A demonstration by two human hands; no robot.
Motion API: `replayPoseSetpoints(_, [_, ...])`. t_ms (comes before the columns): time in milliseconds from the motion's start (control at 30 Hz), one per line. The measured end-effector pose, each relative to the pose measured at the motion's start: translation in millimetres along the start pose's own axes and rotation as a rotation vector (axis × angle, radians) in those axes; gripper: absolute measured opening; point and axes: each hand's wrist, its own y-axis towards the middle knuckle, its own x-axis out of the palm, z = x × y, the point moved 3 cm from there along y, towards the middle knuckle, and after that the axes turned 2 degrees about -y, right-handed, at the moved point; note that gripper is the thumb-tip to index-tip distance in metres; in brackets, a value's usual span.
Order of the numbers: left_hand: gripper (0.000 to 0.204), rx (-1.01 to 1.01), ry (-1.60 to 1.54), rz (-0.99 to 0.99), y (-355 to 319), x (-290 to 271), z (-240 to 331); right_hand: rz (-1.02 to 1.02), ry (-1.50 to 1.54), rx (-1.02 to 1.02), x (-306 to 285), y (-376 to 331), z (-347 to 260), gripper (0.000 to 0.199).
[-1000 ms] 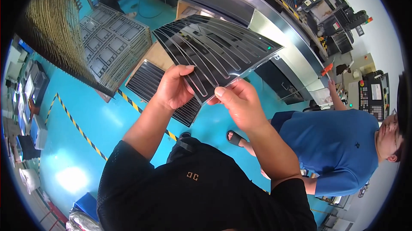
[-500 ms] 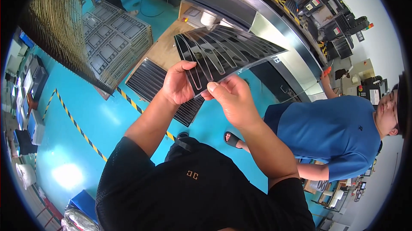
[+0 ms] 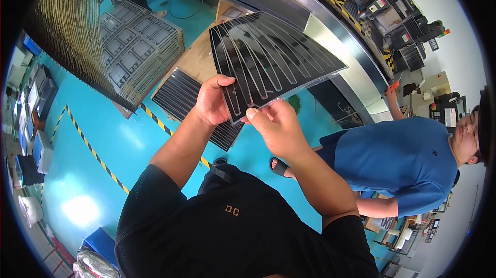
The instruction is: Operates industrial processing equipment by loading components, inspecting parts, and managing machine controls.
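A thin, glossy black sheet with long rounded strip outlines is held up before me, slanting away to the right. My left hand grips its near left edge, thumb on the face and fingers underneath. Close by, my right hand pinches the near corner between thumb and fingers; the fingers under the sheet are partly hidden. Below and behind it, a stack of similar dark striped sheets lies on a wooden board, partly covered by my left hand and forearm.
To the left rises a tall stack of grey patterned panels, beside a fanned rack of sheets. A machine with a curved metal edge stands ahead on the right. Close on my right is a person in a blue shirt. Striped tape marks the floor.
The far part of the black sheet has swung upward and flattened, showing more of its face. My right hand has shifted slightly; the left keeps its grip.
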Motion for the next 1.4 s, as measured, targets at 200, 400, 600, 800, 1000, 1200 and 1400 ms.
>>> replayPoseSetpoints(200, [0.059,0.061,0.076,0.071,-4,1,6,0.019,-0.078,0.059,-4,-2,2,0.017])
replayPoseSetpoints(400, [0.046,0.057,0.151,0.035,-12,0,19,-0.038,0.077,-0.082,1,-2,-6,0.02])
replayPoseSetpoints(600, [0.043,0.296,0.31,0.12,-17,25,25,-0.066,0.144,-0.055,-4,2,-6,0.021])
replayPoseSetpoints(800, [0.044,0.342,0.444,0.14,-24,30,33,-0.077,0.14,-0.046,-2,5,-2,0.02])
replayPoseSetpoints(1000, [0.042,0.333,0.462,0.135,-26,24,36,-0.144,-0.022,-0.004,-13,7,17,0.025])
replayPoseSetpoints(1200, [0.043,0.373,0.512,0.157,-31,25,38,-0.163,-0.045,-0.004,-13,6,12,0.014])
replayPoseSetpoints(1400, [0.04,0.366,0.56,0.11,-29,33,39,-0.187,0.015,-0.022,-11,7,-2,0.021])
